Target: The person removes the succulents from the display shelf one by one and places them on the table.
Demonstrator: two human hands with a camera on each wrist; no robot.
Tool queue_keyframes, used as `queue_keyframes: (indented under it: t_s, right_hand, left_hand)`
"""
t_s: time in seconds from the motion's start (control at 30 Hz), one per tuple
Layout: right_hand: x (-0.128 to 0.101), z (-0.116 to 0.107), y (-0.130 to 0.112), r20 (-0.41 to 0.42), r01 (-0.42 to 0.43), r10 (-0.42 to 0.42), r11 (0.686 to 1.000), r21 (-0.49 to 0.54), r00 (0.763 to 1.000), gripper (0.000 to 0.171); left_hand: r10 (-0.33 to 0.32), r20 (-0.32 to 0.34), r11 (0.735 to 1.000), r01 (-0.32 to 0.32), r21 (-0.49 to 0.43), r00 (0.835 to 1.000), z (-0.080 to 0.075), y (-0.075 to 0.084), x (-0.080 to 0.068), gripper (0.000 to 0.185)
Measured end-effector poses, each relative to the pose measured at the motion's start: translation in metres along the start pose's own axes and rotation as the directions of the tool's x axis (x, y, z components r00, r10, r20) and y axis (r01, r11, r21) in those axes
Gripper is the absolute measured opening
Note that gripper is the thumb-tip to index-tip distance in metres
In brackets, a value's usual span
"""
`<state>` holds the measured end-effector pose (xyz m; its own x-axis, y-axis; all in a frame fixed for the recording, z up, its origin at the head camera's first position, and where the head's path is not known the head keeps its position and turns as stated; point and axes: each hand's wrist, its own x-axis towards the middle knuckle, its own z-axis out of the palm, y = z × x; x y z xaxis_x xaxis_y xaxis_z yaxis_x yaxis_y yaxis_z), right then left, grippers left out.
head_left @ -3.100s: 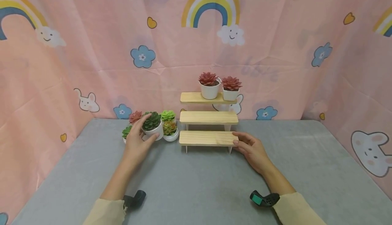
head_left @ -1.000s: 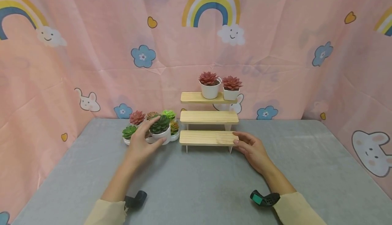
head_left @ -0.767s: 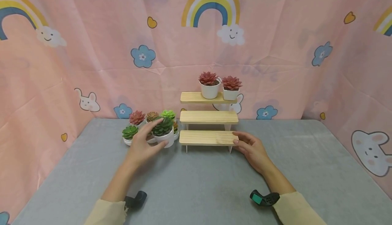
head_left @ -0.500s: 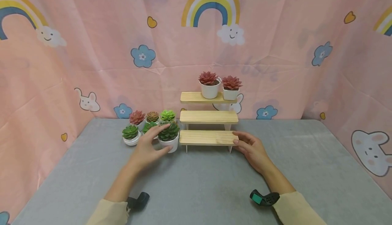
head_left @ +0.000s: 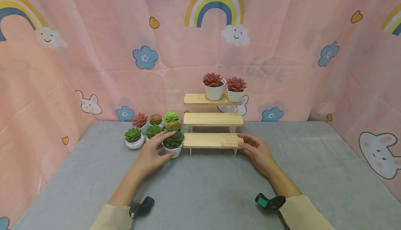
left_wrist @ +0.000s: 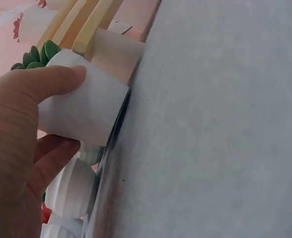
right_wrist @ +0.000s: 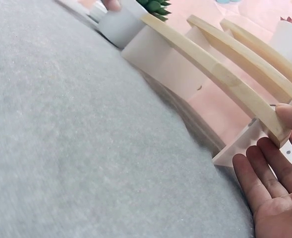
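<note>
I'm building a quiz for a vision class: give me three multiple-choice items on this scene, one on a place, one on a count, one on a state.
1. Where do the two red succulents in white pots stand?
A. top step of the three-step wooden stand
B. bottom step
C. grey table

2. How many steps of the stand are bare?
A. none
B. one
C. two

3. What is the left hand doing?
A. lying flat on the table
B. gripping the dark green succulent in a white pot
C. holding the stand

Answers: 1 A, both pots sit on the highest plank. 2 C, the middle and bottom planks carry nothing. 3 B, the left wrist view shows the thumb and fingers round the pot, while the right hand touches the bottom step's end.
</note>
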<state>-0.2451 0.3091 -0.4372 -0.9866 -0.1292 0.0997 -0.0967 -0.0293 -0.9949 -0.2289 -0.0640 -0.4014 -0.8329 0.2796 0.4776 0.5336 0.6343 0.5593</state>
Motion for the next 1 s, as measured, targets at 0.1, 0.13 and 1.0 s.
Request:
queue_keyframes:
  t_s: [0.1, 0.13, 1.0]
  right_hand:
    - [0.001, -0.001, 0.0, 0.003, 0.004, -0.004, 1.0, 0.002, 1.0, 0.052]
    - [0.001, -0.001, -0.001, 0.004, 0.004, -0.004, 1.0, 0.002, 1.0, 0.052]
    - [0.001, 0.001, -0.001, -0.02, -0.019, 0.019, 1.0, -0.017, 1.0, 0.051]
  left_hand:
    - [0.008, -0.008, 1.0, -0.008, 0.009, 1.0, 0.001, -0.002, 0.0, 0.071]
    - [0.011, -0.012, 1.0, -0.01, 0.015, 1.0, 0.001, -0.003, 0.0, 0.071]
    - [-0.057, 0.034, 0.996, 0.055, 0.064, 0.998, -0.028, 0.033, 0.023, 0.041]
